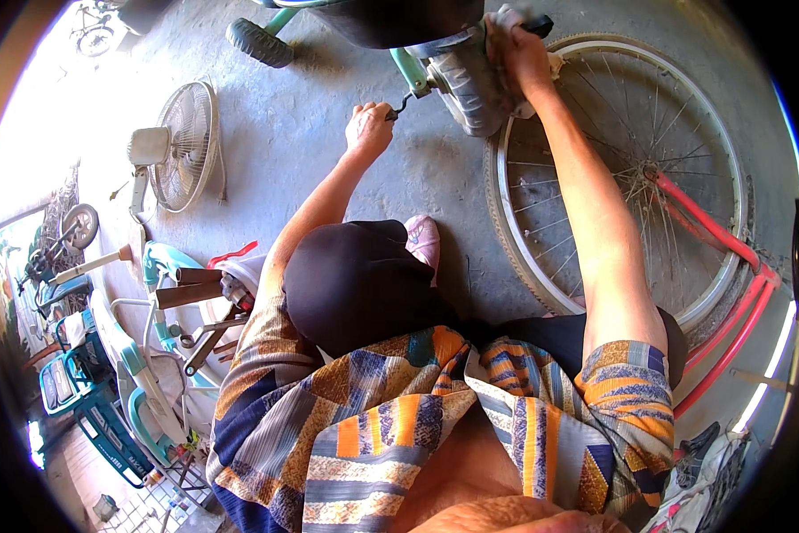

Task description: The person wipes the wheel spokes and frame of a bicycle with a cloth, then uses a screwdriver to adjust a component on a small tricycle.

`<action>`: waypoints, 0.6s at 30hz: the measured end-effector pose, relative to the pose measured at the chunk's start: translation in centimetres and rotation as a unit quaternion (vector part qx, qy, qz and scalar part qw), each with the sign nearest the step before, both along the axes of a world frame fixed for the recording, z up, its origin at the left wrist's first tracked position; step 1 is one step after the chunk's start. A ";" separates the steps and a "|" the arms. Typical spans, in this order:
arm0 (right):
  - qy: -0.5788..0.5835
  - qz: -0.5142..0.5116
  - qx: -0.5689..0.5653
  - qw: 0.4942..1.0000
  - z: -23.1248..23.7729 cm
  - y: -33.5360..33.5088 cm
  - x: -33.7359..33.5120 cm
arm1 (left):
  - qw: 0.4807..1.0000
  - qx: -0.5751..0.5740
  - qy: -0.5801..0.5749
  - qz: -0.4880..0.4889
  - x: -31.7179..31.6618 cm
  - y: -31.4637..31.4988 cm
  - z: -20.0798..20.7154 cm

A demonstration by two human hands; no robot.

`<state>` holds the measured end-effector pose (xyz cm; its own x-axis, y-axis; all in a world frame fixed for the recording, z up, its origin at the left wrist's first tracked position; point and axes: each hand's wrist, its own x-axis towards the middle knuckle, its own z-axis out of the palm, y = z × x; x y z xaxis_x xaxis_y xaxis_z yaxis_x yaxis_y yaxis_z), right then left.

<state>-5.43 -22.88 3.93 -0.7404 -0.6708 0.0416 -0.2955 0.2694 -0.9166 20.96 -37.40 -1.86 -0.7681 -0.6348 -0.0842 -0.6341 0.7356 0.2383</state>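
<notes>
My left hand (370, 131) is closed around a thin, dark, bent rod (405, 105). Its far end meets the hub area of a small wheel (470, 89) with a dusty grey tyre. A green tube (408, 67) runs down to that wheel from a dark, rounded seat or basin-like part (390, 19) at the top edge. On the wheel's right side, my right hand (515, 55) grips the tyre, its fingers partly blurred. Beside that hand, a black handle-like piece (538, 26) sticks out; what it belongs to is hidden.
A large spoked wheel (504, 191) with a red frame (719, 233) lies at right, under my right forearm. A floor fan (184, 147) stands on the left. Bicycle parts and a teal carrier (106, 417) crowd the lower left. Another small tyre (259, 43) is at upper left.
</notes>
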 end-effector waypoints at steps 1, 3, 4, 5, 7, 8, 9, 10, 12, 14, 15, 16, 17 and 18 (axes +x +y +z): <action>-0.082 -0.003 -0.027 0.996 1.1 -0.1 -0.2 | 1.000 0.008 -0.003 0.003 0.0 0.2 0.0; 0.018 -0.022 -0.105 0.994 2.7 -0.9 -0.6 | 1.000 0.019 -0.008 0.011 0.2 0.6 -0.1; 0.067 -0.028 -0.145 0.987 3.2 -1.4 -0.9 | 1.000 0.022 -0.009 0.012 0.2 0.9 -0.1; 0.109 -0.050 -0.230 0.966 3.2 -2.0 -0.7 | 1.000 0.023 -0.008 0.008 0.3 1.1 -0.1; 0.192 -0.041 -0.209 0.958 2.3 -3.2 -0.7 | 0.999 0.041 0.011 0.006 0.3 1.4 0.0; 0.233 -0.036 -0.198 0.952 1.6 -3.6 -0.8 | 0.999 0.048 0.016 0.006 0.4 1.6 0.1; 0.002 0.015 -0.143 0.990 0.4 -3.2 -0.9 | 0.998 0.061 0.026 0.001 0.4 1.8 0.1; 0.035 0.033 -0.102 0.994 -0.7 -2.9 -1.1 | 0.997 0.071 0.032 0.001 0.4 1.9 0.1; 0.080 0.057 0.000 0.995 -3.0 -1.7 -1.5 | 0.996 0.087 0.034 0.004 0.5 2.2 0.2; 0.015 0.070 -0.031 0.997 -4.4 -0.4 -2.0 | 0.994 0.102 0.031 0.007 0.4 2.4 0.3; 0.037 0.064 -0.008 0.997 -4.7 0.3 -2.3 | 0.993 0.111 0.029 0.016 0.3 2.5 0.3; 0.053 0.048 0.020 0.997 -4.7 0.7 -2.5 | 0.992 0.119 0.031 0.022 0.2 2.6 0.4; -0.065 -0.017 0.033 0.997 -4.1 1.1 -2.8 | 0.991 0.131 0.024 0.030 0.1 2.7 0.4; -0.140 -0.045 -0.065 0.987 -3.3 1.4 -3.0 | 0.989 0.137 0.022 0.041 0.1 2.8 0.5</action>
<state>-8.39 -21.50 0.59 -0.7916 -0.6040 -0.0924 -0.0055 0.1582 -0.9874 21.03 -34.63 -1.35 -0.7221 -0.6528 -0.2292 -0.6731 0.5862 0.4509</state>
